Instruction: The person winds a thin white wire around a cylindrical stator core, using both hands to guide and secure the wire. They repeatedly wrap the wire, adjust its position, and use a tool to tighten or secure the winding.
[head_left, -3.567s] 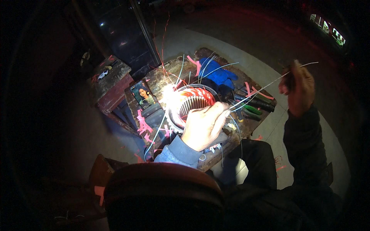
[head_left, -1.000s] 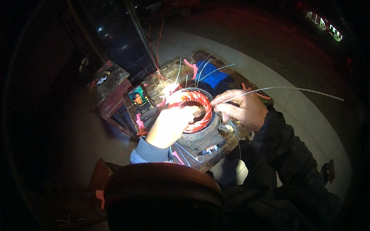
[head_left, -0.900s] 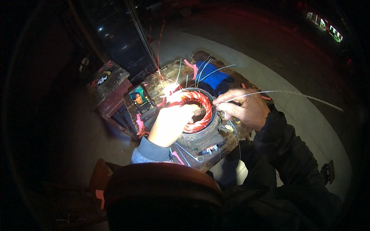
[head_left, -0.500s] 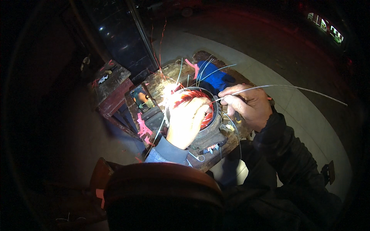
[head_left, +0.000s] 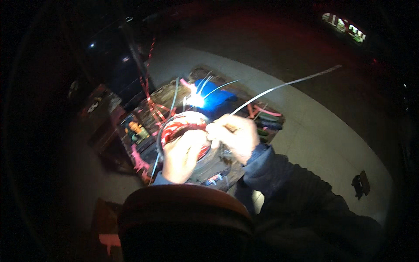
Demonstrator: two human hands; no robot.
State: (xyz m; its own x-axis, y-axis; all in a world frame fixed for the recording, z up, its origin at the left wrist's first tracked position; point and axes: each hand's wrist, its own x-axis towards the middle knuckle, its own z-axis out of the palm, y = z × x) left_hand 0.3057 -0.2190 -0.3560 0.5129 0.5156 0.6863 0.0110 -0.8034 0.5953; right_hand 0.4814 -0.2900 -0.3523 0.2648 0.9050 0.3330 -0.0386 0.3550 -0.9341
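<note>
My left hand [head_left: 182,155] is over the near part of a round motor stator [head_left: 172,131] with red-and-white bound windings. Its fingers are bent, bleached by glare; what they grip is unclear. My right hand [head_left: 233,137] pinches a long pale sleeved wire [head_left: 285,83] just beside my left fingertips at the stator's right side. The wire arcs up to the upper right. Thin pale tubes [head_left: 220,86] and red wires [head_left: 147,94] stand up behind the stator.
The worn wooden stand [head_left: 161,91] holds a blue glove [head_left: 222,100], a phone [head_left: 135,130], pink tape strips [head_left: 139,161] and tools [head_left: 268,125]. A small side table [head_left: 107,100] and dark metal panel [head_left: 109,56] stand left. A dark object [head_left: 360,185] lies right on the floor.
The view has shifted. My right hand has come left and lower, close to my left fingers; the wire's free end now angles higher. The bright light falls more on my right hand.
</note>
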